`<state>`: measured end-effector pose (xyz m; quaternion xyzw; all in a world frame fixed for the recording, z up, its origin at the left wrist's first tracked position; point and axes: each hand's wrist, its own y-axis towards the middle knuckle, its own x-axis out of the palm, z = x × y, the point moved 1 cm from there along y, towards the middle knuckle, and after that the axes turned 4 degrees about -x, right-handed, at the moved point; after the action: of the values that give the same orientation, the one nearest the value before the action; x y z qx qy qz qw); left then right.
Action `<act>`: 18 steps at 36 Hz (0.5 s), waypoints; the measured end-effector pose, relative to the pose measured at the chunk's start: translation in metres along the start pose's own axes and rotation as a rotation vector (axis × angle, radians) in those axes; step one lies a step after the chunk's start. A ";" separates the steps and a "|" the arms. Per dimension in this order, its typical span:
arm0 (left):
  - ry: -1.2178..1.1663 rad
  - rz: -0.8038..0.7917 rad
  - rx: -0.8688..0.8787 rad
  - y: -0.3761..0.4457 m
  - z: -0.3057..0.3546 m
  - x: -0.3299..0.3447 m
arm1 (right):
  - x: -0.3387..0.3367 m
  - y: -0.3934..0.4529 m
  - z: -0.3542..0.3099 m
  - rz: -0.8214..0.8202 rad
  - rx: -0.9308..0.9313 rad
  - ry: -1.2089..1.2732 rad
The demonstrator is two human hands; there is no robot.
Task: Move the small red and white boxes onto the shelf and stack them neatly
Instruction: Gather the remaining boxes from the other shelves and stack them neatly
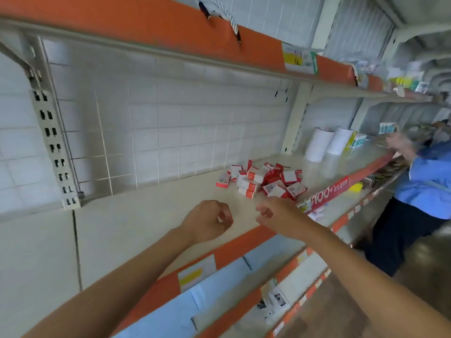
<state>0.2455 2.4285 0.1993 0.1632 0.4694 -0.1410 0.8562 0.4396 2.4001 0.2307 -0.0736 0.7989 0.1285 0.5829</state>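
A loose heap of several small red and white boxes (262, 180) lies jumbled on the pale shelf (146, 215), toward its right. My left hand (208, 222) hovers over the shelf near its front edge, fingers curled; something small and pale shows between the fingertips, too blurred to name. Just to its right, my right hand (275, 213) reaches over the shelf edge, fingers loosely bent, holding nothing that I can see. Both hands are below and left of the heap, apart from it.
Another person in a blue shirt (424, 181) stands at the right, handling goods on the same shelf. Two white rolls (327, 143) stand beyond the heap. An orange-edged shelf (170, 28) hangs overhead; lower shelves hold flat blue and white packs (219, 289).
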 end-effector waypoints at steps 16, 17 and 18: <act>0.105 0.134 -0.142 0.048 -0.003 -0.012 | -0.015 0.129 0.070 0.050 -0.100 -0.114; 0.108 0.142 -0.157 0.048 -0.001 -0.013 | -0.017 0.134 0.074 0.048 -0.086 -0.111; 0.108 0.150 -0.172 0.048 0.002 -0.014 | -0.018 0.138 0.079 0.043 -0.077 -0.115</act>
<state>0.2585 2.4728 0.2189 0.1310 0.5117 -0.0267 0.8487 0.4803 2.5542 0.2421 -0.0710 0.7600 0.1757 0.6216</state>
